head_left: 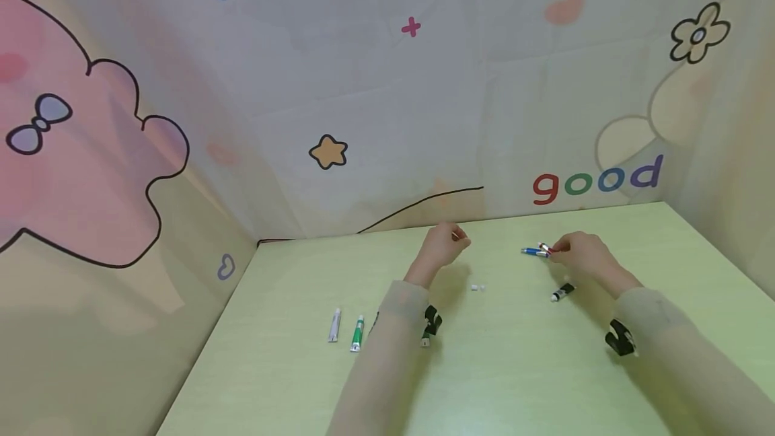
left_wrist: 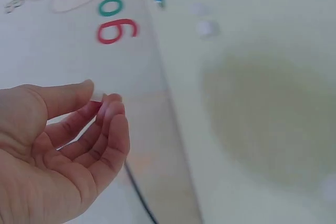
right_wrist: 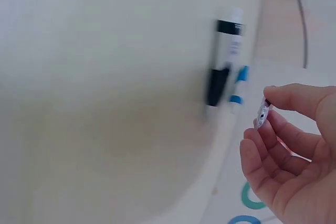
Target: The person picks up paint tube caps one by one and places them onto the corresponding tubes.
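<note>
Far back on the table, my left hand (head_left: 445,245) pinches a small white cap (left_wrist: 97,97) between thumb and fingertips. Farther right, my right hand (head_left: 582,254) pinches the silver flat end of a small red paint tube (head_left: 545,247); in the right wrist view my fingers cover most of it, and its silver end (right_wrist: 262,115) shows. Beside that hand lie a blue paint tube (head_left: 535,252) and, nearer to me, a black-and-white paint tube (head_left: 563,292). Two small white caps (head_left: 475,287) rest on the table between my hands.
On the left of the table lie a pale silver tube (head_left: 334,325) and a green tube (head_left: 357,334). My left sleeve partly hides another tube, and a dark tube (head_left: 426,340) shows beside it. A printed curtain (head_left: 387,99) hangs along the back edge.
</note>
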{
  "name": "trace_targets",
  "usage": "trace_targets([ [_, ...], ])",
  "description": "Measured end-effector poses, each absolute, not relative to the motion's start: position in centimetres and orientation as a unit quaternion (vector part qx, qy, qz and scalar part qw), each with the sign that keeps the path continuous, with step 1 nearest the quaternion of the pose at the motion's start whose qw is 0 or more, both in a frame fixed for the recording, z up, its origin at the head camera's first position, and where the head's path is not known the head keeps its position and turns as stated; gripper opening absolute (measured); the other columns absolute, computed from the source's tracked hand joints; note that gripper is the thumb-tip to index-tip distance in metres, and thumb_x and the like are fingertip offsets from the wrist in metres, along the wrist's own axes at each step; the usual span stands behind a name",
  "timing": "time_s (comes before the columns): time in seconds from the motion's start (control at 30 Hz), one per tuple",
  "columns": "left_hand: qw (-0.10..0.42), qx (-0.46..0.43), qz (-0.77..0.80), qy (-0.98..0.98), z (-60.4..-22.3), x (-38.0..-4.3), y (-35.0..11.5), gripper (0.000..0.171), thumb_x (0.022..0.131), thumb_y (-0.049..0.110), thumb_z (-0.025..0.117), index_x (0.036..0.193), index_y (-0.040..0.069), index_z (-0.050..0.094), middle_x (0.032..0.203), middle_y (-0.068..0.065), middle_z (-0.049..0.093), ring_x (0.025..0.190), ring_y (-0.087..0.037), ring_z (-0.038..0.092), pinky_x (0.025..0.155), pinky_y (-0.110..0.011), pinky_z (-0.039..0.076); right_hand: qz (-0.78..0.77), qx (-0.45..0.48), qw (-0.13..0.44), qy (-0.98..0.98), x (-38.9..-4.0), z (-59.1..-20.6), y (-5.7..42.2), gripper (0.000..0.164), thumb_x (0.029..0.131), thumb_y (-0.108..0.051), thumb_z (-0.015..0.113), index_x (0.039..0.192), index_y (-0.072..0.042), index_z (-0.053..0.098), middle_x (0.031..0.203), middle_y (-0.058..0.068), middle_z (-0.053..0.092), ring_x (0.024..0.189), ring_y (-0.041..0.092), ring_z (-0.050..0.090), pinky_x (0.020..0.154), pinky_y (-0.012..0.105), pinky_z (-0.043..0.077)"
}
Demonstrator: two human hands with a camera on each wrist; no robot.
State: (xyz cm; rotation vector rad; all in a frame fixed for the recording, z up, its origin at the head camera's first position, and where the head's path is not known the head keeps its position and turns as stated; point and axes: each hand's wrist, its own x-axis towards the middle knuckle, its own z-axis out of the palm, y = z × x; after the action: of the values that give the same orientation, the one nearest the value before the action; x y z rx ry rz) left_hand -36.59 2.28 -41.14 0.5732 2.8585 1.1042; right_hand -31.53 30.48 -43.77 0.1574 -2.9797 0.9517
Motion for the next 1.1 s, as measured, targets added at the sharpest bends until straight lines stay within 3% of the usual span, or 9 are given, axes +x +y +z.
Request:
trace_targets([
  [0.17,0.028,0.197,0.449,0.871,-38.6,-36.3,2.0,0.014,0.099,0.014,0.067,0.106,0.002,0.067,0.094,-0.006,0.069,0.084,-0.023,0.068,0.070,-0.027,0.052,0.309,0.066,0.050,-0.947,-31.5,-41.4,30.7,0.032,0.097,-0.019,0.065,0.108,0.010,0.067,0.098,0.022,0.068,0.087,0.034,0.060,0.074,0.046,0.051],
  [0.43,0.003,0.269,0.485,0.832,-34.6,-34.8,1.2,0.014,0.094,0.012,0.072,0.104,0.003,0.066,0.092,-0.003,0.066,0.080,-0.014,0.061,0.070,-0.023,0.050,0.325,0.068,0.102,-0.938,-31.1,-36.5,29.7,0.041,0.099,-0.029,0.063,0.116,0.008,0.064,0.105,0.023,0.066,0.096,0.037,0.060,0.073,0.040,0.050],
  [0.7,-0.058,0.317,0.478,0.817,-31.9,-32.2,-0.4,0.021,0.088,0.022,0.081,0.096,0.011,0.065,0.086,0.001,0.064,0.081,-0.020,0.062,0.070,-0.024,0.049,0.350,0.101,0.163,-0.917,-28.6,-32.8,27.4,0.032,0.099,-0.028,0.066,0.114,0.001,0.068,0.103,0.015,0.069,0.095,0.031,0.061,0.072,0.036,0.046],
  [0.93,-0.075,0.365,0.510,0.775,-30.8,-29.3,-1.9,0.021,0.088,0.022,0.081,0.096,0.012,0.065,0.085,-0.001,0.063,0.076,-0.016,0.060,0.070,-0.026,0.052,0.368,0.156,0.196,-0.895,-25.0,-31.3,25.3,0.028,0.098,-0.029,0.068,0.114,-0.006,0.072,0.102,0.006,0.068,0.094,0.020,0.060,0.077,0.013,0.045],
  [1.1,-0.075,0.380,0.539,0.748,-30.6,-27.4,-2.8,0.018,0.089,0.020,0.080,0.097,0.011,0.066,0.087,-0.002,0.066,0.076,-0.018,0.061,0.071,-0.028,0.054,0.377,0.201,0.225,-0.876,-22.4,-30.5,23.5,0.015,0.095,-0.021,0.073,0.107,-0.013,0.074,0.093,-0.004,0.066,0.088,0.012,0.061,0.076,0.014,0.048],
])
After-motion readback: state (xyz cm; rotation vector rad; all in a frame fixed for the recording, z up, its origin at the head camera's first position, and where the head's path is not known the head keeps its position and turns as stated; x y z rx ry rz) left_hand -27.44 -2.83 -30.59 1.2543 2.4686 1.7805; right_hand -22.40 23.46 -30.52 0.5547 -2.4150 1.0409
